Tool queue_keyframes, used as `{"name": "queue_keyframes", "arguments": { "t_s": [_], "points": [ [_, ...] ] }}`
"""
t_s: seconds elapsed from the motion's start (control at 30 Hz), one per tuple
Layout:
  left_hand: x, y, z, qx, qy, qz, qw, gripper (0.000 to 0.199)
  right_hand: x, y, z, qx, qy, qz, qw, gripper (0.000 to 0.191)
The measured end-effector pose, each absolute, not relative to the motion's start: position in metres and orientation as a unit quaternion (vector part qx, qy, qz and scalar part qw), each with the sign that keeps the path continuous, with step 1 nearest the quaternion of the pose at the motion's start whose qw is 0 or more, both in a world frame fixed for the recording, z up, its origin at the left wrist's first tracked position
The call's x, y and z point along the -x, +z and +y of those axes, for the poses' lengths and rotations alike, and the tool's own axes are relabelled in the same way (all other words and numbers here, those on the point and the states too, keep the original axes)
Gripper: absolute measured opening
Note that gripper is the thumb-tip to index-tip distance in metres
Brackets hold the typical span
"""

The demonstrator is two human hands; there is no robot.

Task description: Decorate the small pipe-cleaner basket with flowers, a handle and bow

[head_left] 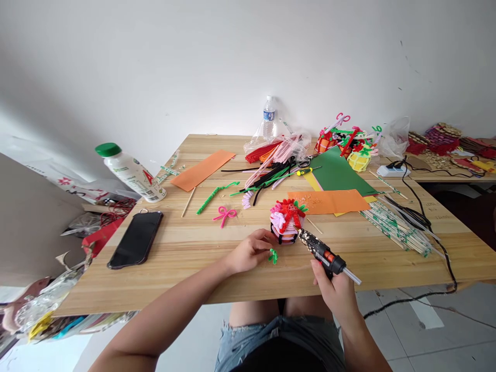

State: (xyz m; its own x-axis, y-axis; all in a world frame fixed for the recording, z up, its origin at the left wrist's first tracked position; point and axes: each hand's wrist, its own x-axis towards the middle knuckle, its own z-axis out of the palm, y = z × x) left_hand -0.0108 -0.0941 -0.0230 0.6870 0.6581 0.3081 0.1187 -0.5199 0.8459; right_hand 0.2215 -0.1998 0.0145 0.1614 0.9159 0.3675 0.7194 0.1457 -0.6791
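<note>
My right hand [336,292] is wrapped round the grip of a black hot glue gun [321,253], a clear glue stick jutting from its back end. The gun's nozzle meets the front of a small round pipe-cleaner basket [285,227] with pink, orange and black bands and red, lilac and green pieces on top. At the basket's left side, my left hand [253,250] has its fingers closed on a small curled green pipe cleaner [273,256]. Whether those fingers also touch the basket is hard to make out. A pink pipe-cleaner bow [225,216] lies to the left.
Behind lie loose pipe cleaners [271,173], green card [337,173] and orange paper [329,201]. Wrapped sticks [399,227] and a black cable [445,253] are at right. A phone [135,240] and white bottle [134,173] stand at left, with a water bottle [268,116] behind.
</note>
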Motion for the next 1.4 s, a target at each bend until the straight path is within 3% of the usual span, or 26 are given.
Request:
{"name": "queue_keyframes", "arguments": {
  "t_s": [0.47, 0.97, 1.1, 1.2, 1.33, 1.4],
  "points": [
    [0.011, -0.023, -0.093, -0.815, 0.315, 0.236, 0.425, 0.026, -0.223, 0.028, -0.205, 0.627, 0.117, -0.643, 0.425, 0.025],
    [0.01, -0.023, -0.094, -0.818, 0.323, 0.238, 0.413, 0.028, -0.219, 0.018, -0.202, 0.625, 0.21, -0.623, 0.421, 0.027],
    [0.011, -0.023, -0.093, -0.816, 0.318, 0.241, 0.418, 0.027, -0.22, 0.021, -0.205, 0.601, 0.245, -0.612, 0.452, 0.028],
    [0.013, -0.023, -0.093, -0.811, 0.321, 0.247, 0.422, 0.027, -0.227, 0.028, -0.206, 0.573, 0.282, -0.563, 0.524, 0.033],
    [0.015, -0.023, -0.092, -0.81, 0.329, 0.256, 0.414, 0.027, -0.26, 0.046, -0.179, 0.584, 0.197, -0.478, 0.626, 0.038],
    [0.015, -0.022, -0.093, -0.82, 0.336, 0.243, 0.394, 0.027, -0.285, 0.054, -0.151, 0.646, 0.065, -0.505, 0.569, 0.042]
  ]
}}
